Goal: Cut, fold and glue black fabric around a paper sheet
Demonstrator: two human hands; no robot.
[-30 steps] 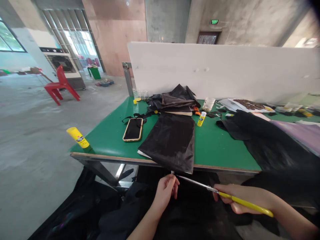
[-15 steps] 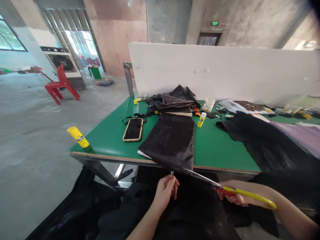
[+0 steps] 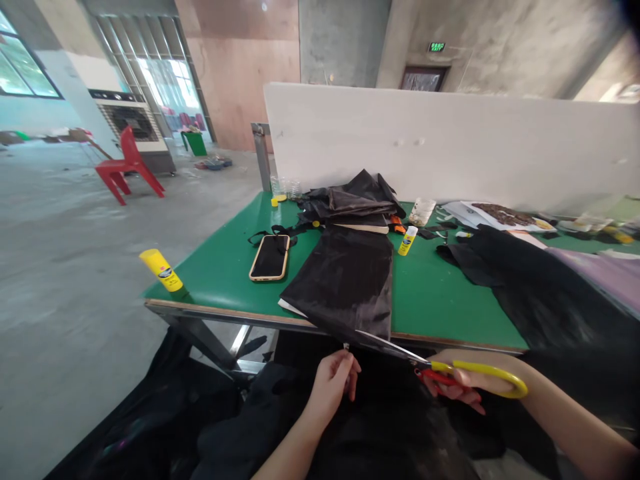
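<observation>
My right hand (image 3: 457,385) grips a pair of scissors (image 3: 440,367) with yellow and red handles. Their blades point left and lie across the front edge of a black sheet (image 3: 350,280), which overhangs the table edge. At that edge, just left of the blade tips, my left hand (image 3: 336,375) is closed in a pinch on the black sheet. A small whitish bit shows at its fingertips, too small to name. Under the sheet's left corner, a white edge (image 3: 293,307) peeks out. Dark cloth (image 3: 390,427) below the hands hides the far side of the fingers.
On the green table (image 3: 215,267) lie a phone (image 3: 270,257), a large yellow glue stick (image 3: 163,270) and a smaller glue stick (image 3: 407,241). Folded black material (image 3: 355,197) is piled at the back before a white panel (image 3: 425,140). More black cloth (image 3: 545,287) drapes at right.
My right hand and the scissors have moved left, so the blades reach further along the sheet's edge. The left hand keeps its pinch. The whole view has shifted slightly.
</observation>
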